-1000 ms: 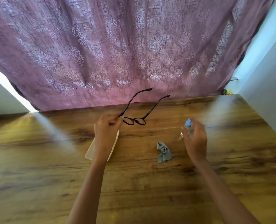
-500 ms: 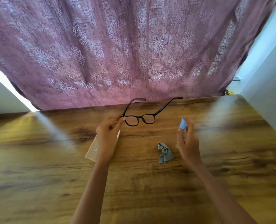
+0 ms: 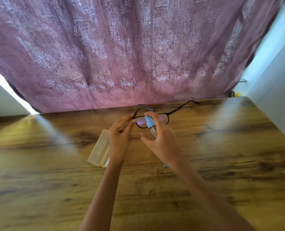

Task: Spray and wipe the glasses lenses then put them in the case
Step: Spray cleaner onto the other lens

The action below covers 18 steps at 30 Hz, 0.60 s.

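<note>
Glasses (image 3: pixel 162 117) span left-to-right, left hand (image 3: pixel 120 132) pinching their left corner; right hand (image 3: pixel 161 139) curls round the spray bottle (image 3: pixel 151 127), just nearside.

Two hands are in view, the left hand (image 3: pixel 120 133) and the right hand (image 3: pixel 162 140), on two bare forearms; one pair of glasses (image 3: pixel 169 113), with two lenses (image 3: pixel 141 122) and two temple arms (image 3: pixel 183 106); one spray bottle (image 3: pixel 151 127), clear, with one blue top; one pale translucent case (image 3: pixel 99 150); one wooden bench (image 3: pixel 55 189); one mauve patterned curtain (image 3: pixel 121 55); two pale streaks of light (image 3: pixel 221 124) on the bench, one to each side; one small grey scrap (image 3: pixel 165 165) beside the right forearm, too hidden to name.
</note>
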Tool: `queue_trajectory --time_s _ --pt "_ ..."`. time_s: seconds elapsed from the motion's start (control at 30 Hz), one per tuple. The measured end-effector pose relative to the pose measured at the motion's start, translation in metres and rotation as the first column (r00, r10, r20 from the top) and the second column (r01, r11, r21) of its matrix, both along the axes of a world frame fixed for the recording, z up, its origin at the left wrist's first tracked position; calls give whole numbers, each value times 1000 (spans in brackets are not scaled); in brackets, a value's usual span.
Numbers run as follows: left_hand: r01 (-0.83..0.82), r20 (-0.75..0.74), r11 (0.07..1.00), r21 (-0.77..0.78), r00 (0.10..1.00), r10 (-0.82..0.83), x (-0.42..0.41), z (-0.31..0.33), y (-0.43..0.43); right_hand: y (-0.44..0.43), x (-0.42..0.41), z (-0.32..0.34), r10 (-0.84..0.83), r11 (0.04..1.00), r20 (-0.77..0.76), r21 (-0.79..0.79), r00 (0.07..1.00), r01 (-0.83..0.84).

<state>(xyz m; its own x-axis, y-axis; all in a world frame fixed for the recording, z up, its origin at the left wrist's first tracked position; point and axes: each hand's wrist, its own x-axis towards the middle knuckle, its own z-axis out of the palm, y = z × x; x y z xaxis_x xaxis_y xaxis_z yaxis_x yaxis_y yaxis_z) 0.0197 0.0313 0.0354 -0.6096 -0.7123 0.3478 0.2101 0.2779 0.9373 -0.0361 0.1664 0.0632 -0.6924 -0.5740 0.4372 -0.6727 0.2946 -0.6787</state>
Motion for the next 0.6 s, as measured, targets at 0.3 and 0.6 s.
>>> queue_trajectory --time_s 0.3,0.6 --pt "-7 -24 999 -48 1000 6 1 1 -1 -3 -4 2 14 997 -37 79 999 -11" --pt "-12 -33 998 -61 999 10 -2 1 -3 -2 -3 12 28 1000 32 14 999 -28"
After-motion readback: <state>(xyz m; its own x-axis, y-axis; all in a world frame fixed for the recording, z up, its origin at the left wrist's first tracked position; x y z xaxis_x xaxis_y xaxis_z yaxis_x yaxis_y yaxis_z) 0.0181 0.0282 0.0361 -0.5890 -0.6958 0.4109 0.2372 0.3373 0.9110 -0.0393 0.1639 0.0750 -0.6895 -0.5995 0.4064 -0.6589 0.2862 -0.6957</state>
